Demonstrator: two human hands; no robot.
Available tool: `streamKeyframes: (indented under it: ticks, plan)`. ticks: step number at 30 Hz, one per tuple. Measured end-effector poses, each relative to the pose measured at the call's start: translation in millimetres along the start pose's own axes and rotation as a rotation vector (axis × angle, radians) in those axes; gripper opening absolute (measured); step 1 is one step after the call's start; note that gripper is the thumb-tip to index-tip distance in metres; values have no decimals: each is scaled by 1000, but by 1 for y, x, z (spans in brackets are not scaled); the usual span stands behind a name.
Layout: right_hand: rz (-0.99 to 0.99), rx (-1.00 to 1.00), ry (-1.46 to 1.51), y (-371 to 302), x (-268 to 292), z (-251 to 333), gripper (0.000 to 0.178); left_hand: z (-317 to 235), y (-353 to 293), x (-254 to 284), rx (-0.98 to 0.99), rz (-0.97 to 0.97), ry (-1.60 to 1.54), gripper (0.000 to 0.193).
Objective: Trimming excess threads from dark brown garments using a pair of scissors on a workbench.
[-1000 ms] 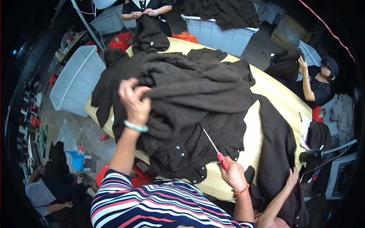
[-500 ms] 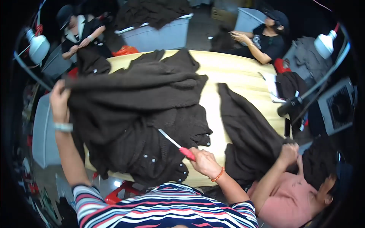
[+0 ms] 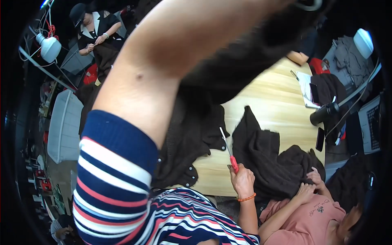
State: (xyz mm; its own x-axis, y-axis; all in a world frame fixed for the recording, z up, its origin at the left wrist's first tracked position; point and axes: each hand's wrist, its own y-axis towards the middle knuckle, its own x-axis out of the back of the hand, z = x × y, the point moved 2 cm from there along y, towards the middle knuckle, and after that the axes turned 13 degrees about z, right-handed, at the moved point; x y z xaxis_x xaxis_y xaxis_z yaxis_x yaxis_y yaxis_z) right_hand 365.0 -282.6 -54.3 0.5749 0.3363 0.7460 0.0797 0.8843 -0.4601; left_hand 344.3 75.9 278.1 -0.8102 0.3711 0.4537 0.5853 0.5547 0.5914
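My left forearm (image 3: 139, 77) is raised across the view, large and close, its hand beyond the upper edge. A dark brown knit garment (image 3: 245, 57) hangs blurred beside this arm. In my right hand (image 3: 243, 181) is a tool with a red handle (image 3: 233, 163) and a slim metal blade, pointing up and away; its exact kind is unclear. That hand is over the table's near edge, beside another dark knit garment (image 3: 261, 151). More dark knitwear with small shiny buttons (image 3: 196, 134) lies on the table below my left arm.
At right, a person in a pink top (image 3: 306, 220) handles the nearby garment. Another person (image 3: 98, 28) works far left. Along the right edge of the wooden table (image 3: 273, 94) are a black bottle (image 3: 324, 113), a phone (image 3: 320, 139) and papers (image 3: 303, 83). A grey bin (image 3: 63, 126) stands left.
My left arm has swung up and right across the view, carrying the garment. My right hand has moved right with the tool. The pink-topped person's garment is now bunched nearer them.
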Motion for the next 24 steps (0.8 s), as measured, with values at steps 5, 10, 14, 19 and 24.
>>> streamKeyframes:
  ticks: [5,10,14,19,24]
  plan:
    - [-7,-115,32,-14,-1,-35,34,26,23,-96,81,26,-93,18]
    - [-76,-61,197,-20,9,-41,21,100,19,-144,47,478,472,50]
    - [-222,197,386,-3,-6,-48,15,132,-219,-82,362,298,529,57]
    - [-26,205,183,16,2,-1,21,151,-490,43,890,-238,787,52]
    - [69,438,103,43,-20,59,23,155,-530,51,1154,-322,392,55]
